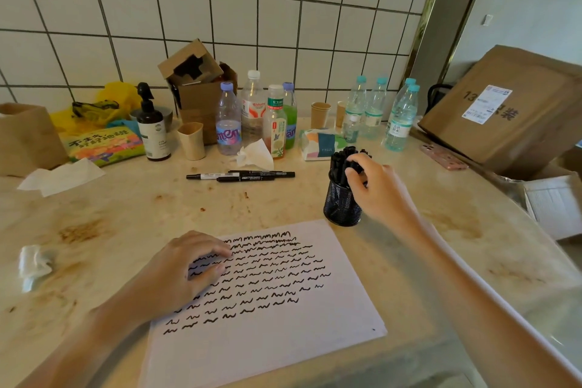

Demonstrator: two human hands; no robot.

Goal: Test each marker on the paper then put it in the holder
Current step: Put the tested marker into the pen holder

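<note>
A sheet of white paper (267, 309) is laid on the stained countertop (126, 214), and it is taken here as the landmark. Its upper half is covered by rows of short black squiggles. The left hand (189, 268) is rested flat on the paper's left part, fingers lightly spread and nearly straight, with the fingertips lying over the squiggles; nothing is held by it.

Just beyond the paper's top right corner a black mesh holder (341, 203) is stood upright, packed with black markers. The right hand (374, 186) is placed at the holder's right side, and a capped black marker (352, 164) in the bunch is pinched near its top between curled fingers and thumb.

Farther from the paper, beyond its top edge, 3 black markers (241, 176) are lying together on the countertop, well apart from the holder.

Behind those, plastic bottles (252, 113), a tissue pack (319, 143), paper cups (320, 115) and an open cardboard box (198, 88) are lined along the tiled wall. A crumpled tissue (33, 264) is seen to the paper's left, and a pink phone (444, 157) is seen far to its upper right.
</note>
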